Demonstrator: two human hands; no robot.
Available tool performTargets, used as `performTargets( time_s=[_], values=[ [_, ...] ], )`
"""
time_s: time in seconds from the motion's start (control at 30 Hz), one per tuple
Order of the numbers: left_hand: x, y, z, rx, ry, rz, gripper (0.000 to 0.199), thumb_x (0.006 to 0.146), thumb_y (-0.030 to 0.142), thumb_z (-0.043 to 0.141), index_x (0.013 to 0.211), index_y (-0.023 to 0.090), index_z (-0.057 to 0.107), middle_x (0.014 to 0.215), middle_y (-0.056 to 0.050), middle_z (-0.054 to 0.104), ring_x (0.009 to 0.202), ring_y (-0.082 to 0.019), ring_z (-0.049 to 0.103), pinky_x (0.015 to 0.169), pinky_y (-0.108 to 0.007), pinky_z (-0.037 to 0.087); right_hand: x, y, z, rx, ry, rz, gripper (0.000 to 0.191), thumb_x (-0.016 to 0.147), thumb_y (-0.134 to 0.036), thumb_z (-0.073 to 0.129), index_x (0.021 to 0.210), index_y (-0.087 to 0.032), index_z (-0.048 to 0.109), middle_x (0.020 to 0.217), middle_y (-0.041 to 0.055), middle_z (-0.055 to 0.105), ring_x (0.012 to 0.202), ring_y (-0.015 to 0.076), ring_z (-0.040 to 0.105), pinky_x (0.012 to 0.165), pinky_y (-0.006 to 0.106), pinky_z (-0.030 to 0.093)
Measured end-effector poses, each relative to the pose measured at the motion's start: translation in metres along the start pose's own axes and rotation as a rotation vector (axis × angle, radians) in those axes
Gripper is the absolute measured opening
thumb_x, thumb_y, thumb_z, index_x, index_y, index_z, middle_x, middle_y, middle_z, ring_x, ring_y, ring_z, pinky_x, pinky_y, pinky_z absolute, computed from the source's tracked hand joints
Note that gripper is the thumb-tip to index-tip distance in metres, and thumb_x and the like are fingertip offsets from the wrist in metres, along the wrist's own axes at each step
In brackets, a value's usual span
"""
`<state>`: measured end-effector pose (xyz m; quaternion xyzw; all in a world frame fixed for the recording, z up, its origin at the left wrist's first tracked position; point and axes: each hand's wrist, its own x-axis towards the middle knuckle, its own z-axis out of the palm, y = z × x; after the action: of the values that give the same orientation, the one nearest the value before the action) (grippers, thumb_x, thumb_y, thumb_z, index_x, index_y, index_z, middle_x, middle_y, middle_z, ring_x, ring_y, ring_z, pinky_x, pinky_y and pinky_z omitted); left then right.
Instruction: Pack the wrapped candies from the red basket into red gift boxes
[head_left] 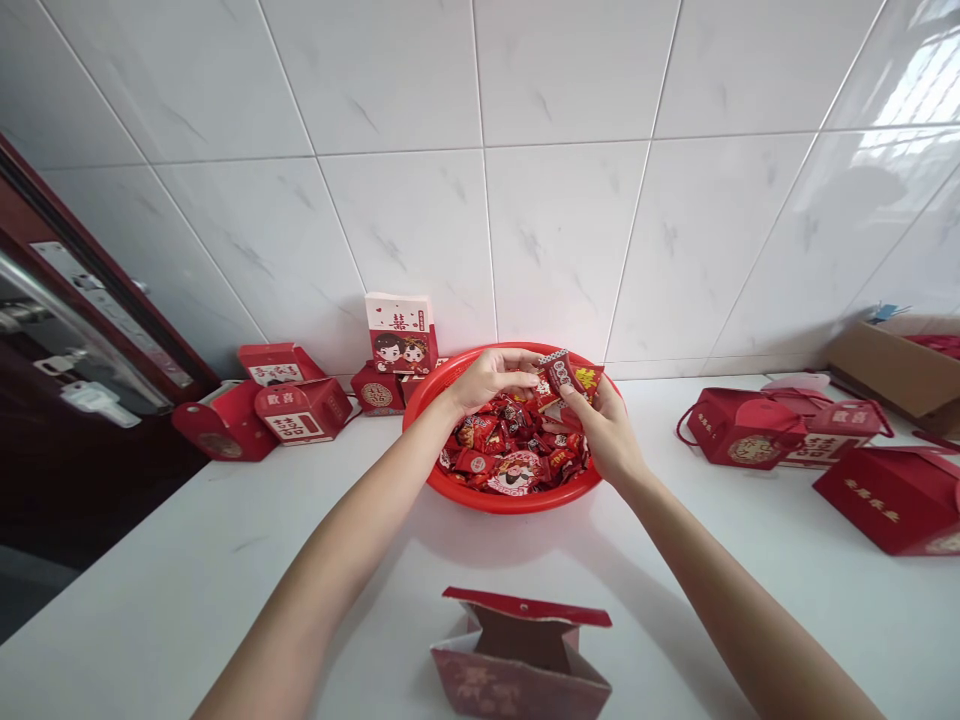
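Above the back of a round red basket (517, 500) full of red-wrapped sweets (517, 470), my two hands are close together. My right hand (604, 425) is closed on a few wrapped sweets (559, 380), dark red, red and yellow. My left hand (499, 378) has its thumb and fingers closed around the left end of the same sweets. Nearer to me on the white table stands a dark red paper box (521, 685), its top open and its inside dark.
Red gift boxes (304, 410) stand at the left, with a box with cartoon figures (401, 335) by the wall. More red boxes (750, 430) and a brown carton (885, 375) are at the right. A door with keys (101, 400) is far left.
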<state>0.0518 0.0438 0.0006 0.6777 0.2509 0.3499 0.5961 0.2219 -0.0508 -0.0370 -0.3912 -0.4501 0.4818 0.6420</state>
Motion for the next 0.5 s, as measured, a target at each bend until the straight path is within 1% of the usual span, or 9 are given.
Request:
performTargets(
  time_s=[0.1, 0.2, 0.3, 0.37, 0.43, 0.5],
  values=[
    [-0.0011, 0.0007, 0.0011, 0.023, -0.016, -0.012, 0.036, 0.070, 0.023, 0.084, 0.104, 0.015, 0.075, 0.083, -0.001, 0.072, 0.074, -0.014, 0.067, 0.075, -0.032, 0.057, -0.0004, -0.0008, 0.0005, -0.013, 0.000, 0.014, 0.050, 0.079, -0.053, 0.077, 0.118, -0.027, 0.060, 0.112, 0.0054, 0.071, 0.091, 0.0265, 0.073, 0.074, 0.046, 0.068],
    [-0.0021, 0.0015, 0.0026, 0.033, 0.003, -0.023, 0.037, 0.068, 0.021, 0.084, 0.103, 0.015, 0.075, 0.082, 0.000, 0.071, 0.071, -0.014, 0.068, 0.071, -0.030, 0.058, -0.0017, -0.0040, 0.0019, -0.024, -0.015, 0.019, 0.052, 0.079, -0.055, 0.076, 0.119, -0.027, 0.060, 0.117, 0.0065, 0.070, 0.094, 0.0268, 0.072, 0.074, 0.046, 0.068],
    [-0.0023, 0.0015, 0.0034, 0.037, 0.002, -0.029, 0.038, 0.068, 0.022, 0.085, 0.103, 0.014, 0.074, 0.081, 0.000, 0.071, 0.069, -0.014, 0.068, 0.067, -0.028, 0.057, -0.0030, -0.0071, 0.0030, -0.036, -0.046, 0.002, 0.056, 0.075, -0.052, 0.081, 0.119, -0.026, 0.059, 0.119, 0.0063, 0.070, 0.098, 0.0272, 0.071, 0.076, 0.045, 0.068],
    [-0.0022, 0.0015, 0.0033, 0.035, -0.004, -0.034, 0.039, 0.067, 0.024, 0.085, 0.103, 0.014, 0.074, 0.081, -0.001, 0.072, 0.069, -0.014, 0.069, 0.068, -0.029, 0.057, -0.0033, -0.0076, 0.0029, -0.032, -0.057, -0.017, 0.058, 0.071, -0.049, 0.085, 0.117, -0.026, 0.058, 0.118, 0.0053, 0.070, 0.101, 0.0271, 0.071, 0.078, 0.045, 0.068],
    [-0.0020, 0.0017, 0.0032, 0.041, -0.009, -0.044, 0.040, 0.068, 0.027, 0.086, 0.103, 0.014, 0.073, 0.082, -0.001, 0.073, 0.070, -0.015, 0.069, 0.069, -0.030, 0.058, -0.0030, -0.0068, 0.0023, -0.020, -0.063, -0.034, 0.057, 0.070, -0.047, 0.086, 0.115, -0.026, 0.059, 0.117, 0.0047, 0.070, 0.102, 0.0267, 0.071, 0.078, 0.045, 0.068],
    [-0.0019, 0.0024, 0.0034, 0.061, -0.007, -0.060, 0.039, 0.070, 0.035, 0.086, 0.101, 0.015, 0.073, 0.081, -0.002, 0.074, 0.068, -0.015, 0.069, 0.067, -0.029, 0.057, -0.0026, -0.0056, 0.0017, -0.019, -0.068, -0.039, 0.055, 0.071, -0.046, 0.086, 0.114, -0.026, 0.059, 0.117, 0.0050, 0.071, 0.102, 0.0268, 0.071, 0.077, 0.045, 0.068]
  ],
)
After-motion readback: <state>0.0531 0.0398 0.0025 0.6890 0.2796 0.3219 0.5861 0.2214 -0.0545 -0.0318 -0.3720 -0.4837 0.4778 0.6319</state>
